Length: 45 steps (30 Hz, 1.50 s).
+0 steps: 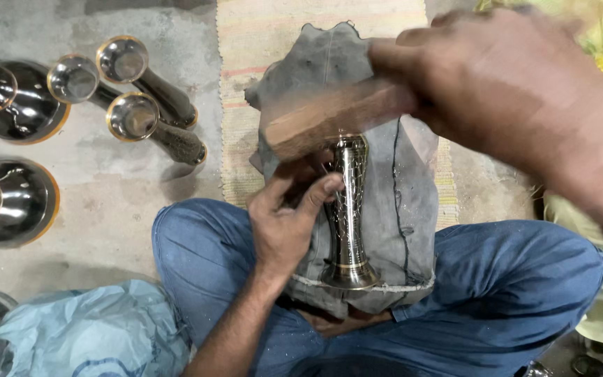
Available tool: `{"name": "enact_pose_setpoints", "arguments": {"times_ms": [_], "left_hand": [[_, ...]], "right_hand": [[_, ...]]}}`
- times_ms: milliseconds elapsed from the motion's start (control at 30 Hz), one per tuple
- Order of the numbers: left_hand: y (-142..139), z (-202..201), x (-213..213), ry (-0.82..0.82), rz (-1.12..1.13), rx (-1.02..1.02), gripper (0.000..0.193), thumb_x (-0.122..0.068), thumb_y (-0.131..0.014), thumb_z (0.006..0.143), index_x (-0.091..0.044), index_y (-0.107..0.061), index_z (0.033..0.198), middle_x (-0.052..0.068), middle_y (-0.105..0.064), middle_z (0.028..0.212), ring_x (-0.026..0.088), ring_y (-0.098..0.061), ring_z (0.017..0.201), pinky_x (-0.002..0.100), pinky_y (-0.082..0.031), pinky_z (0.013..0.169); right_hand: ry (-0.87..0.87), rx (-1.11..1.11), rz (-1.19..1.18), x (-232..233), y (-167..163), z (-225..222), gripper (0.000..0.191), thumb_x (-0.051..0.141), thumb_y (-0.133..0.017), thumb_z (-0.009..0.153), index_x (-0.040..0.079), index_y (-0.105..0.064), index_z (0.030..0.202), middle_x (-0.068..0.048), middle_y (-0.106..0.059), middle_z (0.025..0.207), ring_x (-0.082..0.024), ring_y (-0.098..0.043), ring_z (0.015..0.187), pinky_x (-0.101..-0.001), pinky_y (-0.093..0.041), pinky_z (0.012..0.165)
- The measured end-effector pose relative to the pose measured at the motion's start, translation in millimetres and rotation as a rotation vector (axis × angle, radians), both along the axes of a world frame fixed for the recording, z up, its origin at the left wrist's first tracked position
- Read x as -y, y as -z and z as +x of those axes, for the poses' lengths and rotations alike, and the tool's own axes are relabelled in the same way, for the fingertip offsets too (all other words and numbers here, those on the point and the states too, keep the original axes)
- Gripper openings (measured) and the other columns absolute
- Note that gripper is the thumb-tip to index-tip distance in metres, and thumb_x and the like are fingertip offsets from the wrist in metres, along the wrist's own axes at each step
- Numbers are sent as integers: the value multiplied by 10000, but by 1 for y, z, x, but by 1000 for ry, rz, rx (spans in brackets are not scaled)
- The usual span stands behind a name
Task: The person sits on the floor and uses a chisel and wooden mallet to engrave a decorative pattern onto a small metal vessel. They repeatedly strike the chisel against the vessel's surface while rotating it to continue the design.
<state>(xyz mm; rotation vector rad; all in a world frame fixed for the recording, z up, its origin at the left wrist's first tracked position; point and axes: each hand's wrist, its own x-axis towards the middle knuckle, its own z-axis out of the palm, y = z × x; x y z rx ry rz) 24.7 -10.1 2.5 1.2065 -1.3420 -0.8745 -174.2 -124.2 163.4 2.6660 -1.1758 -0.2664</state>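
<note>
A tall metal vase (347, 223) with an engraved criss-cross pattern lies lengthwise on a grey cloth (403, 202) spread over my crossed legs. Its flared foot points towards me. My left hand (284, 220) grips the vase's stem from the left, with the thumb across the metal. My right hand (504, 77) is higher up and blurred. It is shut on a wooden block or mallet (336, 115) that hovers just above the vase's far end.
Three similar vases (137, 98) lie on the concrete floor at upper left. Two larger round metal vessels (12, 199) sit at the far left. A pale blue plastic bag (85, 335) lies at lower left. A striped mat (246, 56) is under the cloth.
</note>
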Motion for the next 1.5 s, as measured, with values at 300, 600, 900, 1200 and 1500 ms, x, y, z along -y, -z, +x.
{"name": "enact_pose_setpoints", "arguments": {"times_ms": [300, 600, 900, 1200, 1500], "left_hand": [[-1, -10, -7, -67, -8, -303, 261, -118, -774, 974, 13, -693, 1185, 74, -760, 1007, 118, -749, 918, 253, -642, 832], [7, -6, -11, -77, 10, -341, 259, -163, -807, 952, -9, -668, 1108, 57, -757, 998, 107, -742, 893, 253, -630, 802], [4, 36, 4, -397, -58, -389, 272, -134, -715, 1008, -11, -585, 1213, 86, -736, 1014, 193, -761, 881, 304, -669, 757], [5, 15, -14, -380, 70, -375, 258, -87, -694, 989, 15, -582, 1198, 123, -718, 972, 215, -767, 850, 304, -668, 702], [-26, -39, -6, -179, -172, 71, 388, -24, -779, 958, -30, -638, 1319, 74, -786, 1029, 133, -777, 914, 256, -647, 816]], "right_hand": [[-116, 58, -50, 6, 0, 16, 171, 261, -683, 959, 139, -680, 1079, -51, -734, 806, -189, -730, 735, -386, -615, 728], [102, 178, 235, -2, 10, 15, 218, 301, -535, 1053, 110, -620, 1114, -82, -710, 862, -198, -720, 752, -383, -602, 664], [534, 201, 494, -4, 72, 16, 990, 640, -680, 821, 238, -271, 1628, -107, -732, 963, -231, -721, 726, -353, -610, 634], [496, 1134, 893, 2, 121, 0, 946, 437, -859, 671, 141, -458, 1476, -118, -723, 1047, -163, -663, 624, -294, -534, 477], [349, 1229, 894, -7, 125, -18, 879, 386, -844, 766, 134, -439, 1505, -109, -714, 1139, -111, -633, 673, -270, -531, 508]]}}
